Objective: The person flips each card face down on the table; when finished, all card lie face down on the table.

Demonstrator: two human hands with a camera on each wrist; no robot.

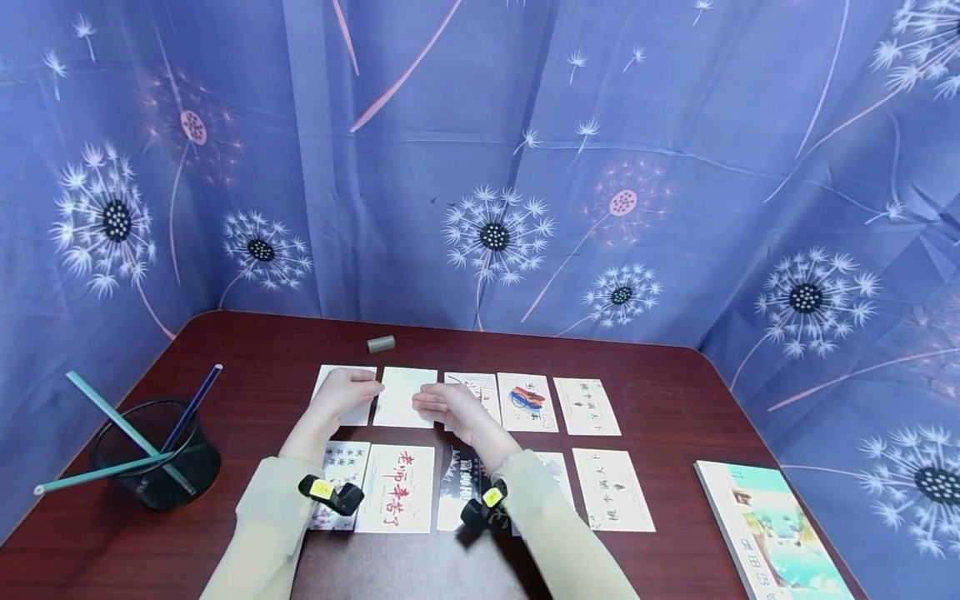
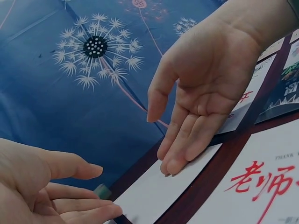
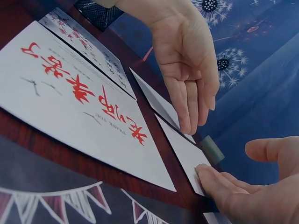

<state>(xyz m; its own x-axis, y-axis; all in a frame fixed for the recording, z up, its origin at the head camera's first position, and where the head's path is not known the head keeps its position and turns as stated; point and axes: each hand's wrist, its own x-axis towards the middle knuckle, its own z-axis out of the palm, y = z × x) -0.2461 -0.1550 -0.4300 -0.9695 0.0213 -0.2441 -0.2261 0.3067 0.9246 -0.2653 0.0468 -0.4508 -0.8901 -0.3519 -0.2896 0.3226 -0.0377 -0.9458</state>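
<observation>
My left hand (image 1: 345, 395) hovers at the left side of a blank white card (image 1: 401, 400) in the back row, palm turned inward. Facing it, my right hand (image 1: 456, 407) has its fingertips at the card's right edge. The fingers of both hands are extended and slightly bent, with nothing gripped. Another white card (image 1: 363, 412) is partly covered by the left hand. Beneath the right hand lies a card with dark writing (image 1: 480, 385), partly hidden. Nearest the wrists in the front row are a card with red characters (image 1: 393, 492) and a dark card (image 1: 459, 479).
Further right lie a card with red and blue strokes (image 1: 527, 403) and two pale cards, one behind (image 1: 587, 407), one in front (image 1: 613, 492). A mesh pen cup (image 1: 157, 467) stands left, a book (image 1: 776, 529) lies right. Behind the cards sits a small grey cylinder (image 1: 381, 343).
</observation>
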